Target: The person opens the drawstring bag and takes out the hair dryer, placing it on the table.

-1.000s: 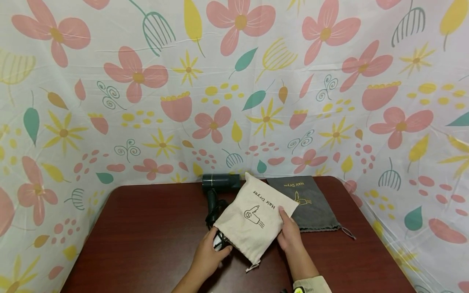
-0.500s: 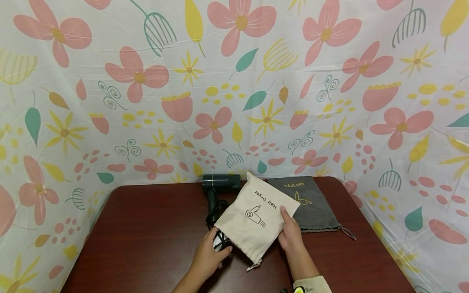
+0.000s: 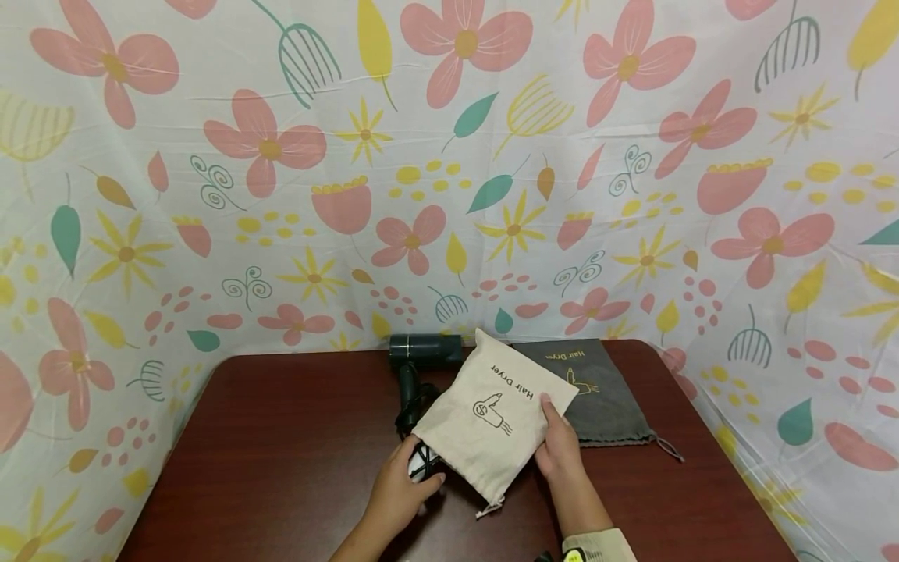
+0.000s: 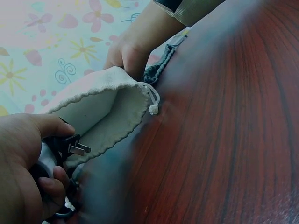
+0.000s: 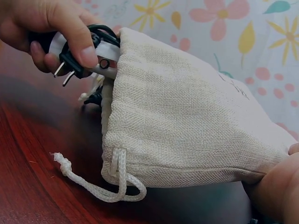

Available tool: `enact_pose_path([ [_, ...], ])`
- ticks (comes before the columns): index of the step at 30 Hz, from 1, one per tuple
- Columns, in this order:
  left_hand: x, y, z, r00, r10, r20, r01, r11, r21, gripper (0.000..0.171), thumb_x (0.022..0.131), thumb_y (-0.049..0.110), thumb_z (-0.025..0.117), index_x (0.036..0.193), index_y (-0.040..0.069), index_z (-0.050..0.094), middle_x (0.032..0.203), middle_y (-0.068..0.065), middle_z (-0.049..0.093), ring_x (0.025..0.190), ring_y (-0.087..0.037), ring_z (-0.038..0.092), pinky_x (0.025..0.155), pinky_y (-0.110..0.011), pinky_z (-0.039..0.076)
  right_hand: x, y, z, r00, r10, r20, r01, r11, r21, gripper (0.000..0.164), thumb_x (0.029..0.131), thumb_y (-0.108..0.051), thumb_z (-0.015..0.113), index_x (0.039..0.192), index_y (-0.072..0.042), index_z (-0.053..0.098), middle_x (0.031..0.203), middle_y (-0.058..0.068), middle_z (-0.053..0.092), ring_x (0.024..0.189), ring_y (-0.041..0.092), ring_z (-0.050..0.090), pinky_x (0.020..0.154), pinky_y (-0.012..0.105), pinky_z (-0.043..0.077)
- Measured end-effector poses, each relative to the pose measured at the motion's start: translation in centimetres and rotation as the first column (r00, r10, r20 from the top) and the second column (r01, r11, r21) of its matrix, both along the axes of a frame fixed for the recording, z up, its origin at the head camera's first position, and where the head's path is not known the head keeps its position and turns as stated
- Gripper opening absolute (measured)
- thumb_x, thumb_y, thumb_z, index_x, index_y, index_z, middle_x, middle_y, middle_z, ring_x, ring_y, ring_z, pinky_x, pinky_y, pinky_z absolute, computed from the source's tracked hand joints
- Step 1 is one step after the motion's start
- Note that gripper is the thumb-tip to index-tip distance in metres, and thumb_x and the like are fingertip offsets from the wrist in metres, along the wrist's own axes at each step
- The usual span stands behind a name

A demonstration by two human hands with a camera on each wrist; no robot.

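My left hand (image 3: 393, 488) grips a white hair dryer (image 3: 420, 462) by its cord-wrapped end, right at the mouth of a cream drawstring bag (image 3: 463, 453). A black two-prong plug (image 5: 69, 65) sticks out beside the thumb in the right wrist view. The bag, printed "Hair Dryer", hides the rest of the appliance. Its mouth gapes towards the left hand, and a white drawstring (image 5: 124, 191) hangs from the rim. On the bag's far right side, my right hand (image 3: 559, 451) holds the cloth, thumb on top near the closed end.
A dark green hair dryer (image 3: 424, 351) lies at the table's back edge, its black cord (image 3: 409, 417) bundled near the handle. To the right, a flat grey drawstring bag (image 3: 611, 398) lies partly behind the cream one. Floral cloth (image 3: 449, 156) hangs behind the brown table (image 3: 281, 453).
The cream bag and the right hand have shifted slightly to the right. The left hand keeps its grip on the white hair dryer, nearly unmoved.
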State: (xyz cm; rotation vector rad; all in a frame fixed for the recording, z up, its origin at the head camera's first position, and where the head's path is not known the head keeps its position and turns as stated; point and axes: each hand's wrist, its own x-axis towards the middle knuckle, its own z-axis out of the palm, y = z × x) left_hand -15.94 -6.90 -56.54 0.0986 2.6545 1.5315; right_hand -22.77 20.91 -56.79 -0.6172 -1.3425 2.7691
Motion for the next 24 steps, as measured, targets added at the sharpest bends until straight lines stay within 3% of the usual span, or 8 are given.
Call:
enact_pose_path([
  [5, 0.0, 0.0, -0.1, 1.0, -0.003, 0.003, 0.003, 1.0, -0.009, 0.071, 0.081, 0.033, 0.084, 0.144, 0.028, 0.051, 0.146, -0.01, 0.056, 0.121, -0.032, 0.061, 0.089, -0.051, 0.052, -0.1, 0.1, 0.1, 1.0, -0.006, -0.001, 0.006, 1.0, -0.003, 0.036, 0.105, -0.029, 0.053, 0.138, -0.015, 0.05, 0.107, -0.018, 0.071, 0.108, -0.004, 0.062, 0.094, 0.015, 0.048],
  [12, 0.1, 0.0, 0.0, 1.0, -0.002, 0.015, 0.002, 1.0, 0.006, 0.072, 0.081, 0.033, 0.084, 0.145, 0.025, 0.051, 0.148, -0.012, 0.054, 0.125, -0.036, 0.058, 0.093, -0.056, 0.051, -0.2, 0.4, 0.2, 1.0, 0.002, -0.015, -0.002, 1.0, -0.009, 0.041, 0.106, -0.03, 0.05, 0.144, -0.016, 0.044, 0.108, -0.018, 0.071, 0.108, -0.004, 0.062, 0.094, 0.016, 0.048],
  [19, 0.2, -0.2, -0.1, 1.0, 0.007, 0.003, -0.007, 1.0, 0.012, 0.076, 0.081, 0.029, 0.084, 0.147, 0.014, 0.05, 0.147, -0.018, 0.054, 0.119, -0.033, 0.061, 0.094, -0.053, 0.05, -0.3, 1.0, 0.4, 1.0, 0.006, -0.02, -0.006, 1.0, -0.023, 0.047, 0.105, -0.029, 0.052, 0.148, -0.013, 0.04, 0.109, -0.018, 0.071, 0.109, -0.004, 0.062, 0.095, 0.015, 0.048],
  [24, 0.2, -0.3, -0.1, 1.0, 0.001, 0.003, -0.001, 1.0, 0.01, 0.077, 0.08, 0.03, 0.084, 0.147, 0.012, 0.049, 0.147, -0.019, 0.053, 0.118, -0.032, 0.061, 0.093, -0.052, 0.05, -0.4, 1.3, 0.5, 1.0, 0.012, -0.011, -0.012, 1.0, -0.026, 0.049, 0.105, -0.03, 0.053, 0.149, -0.015, 0.04, 0.11, -0.018, 0.07, 0.11, -0.004, 0.061, 0.096, 0.015, 0.048],
])
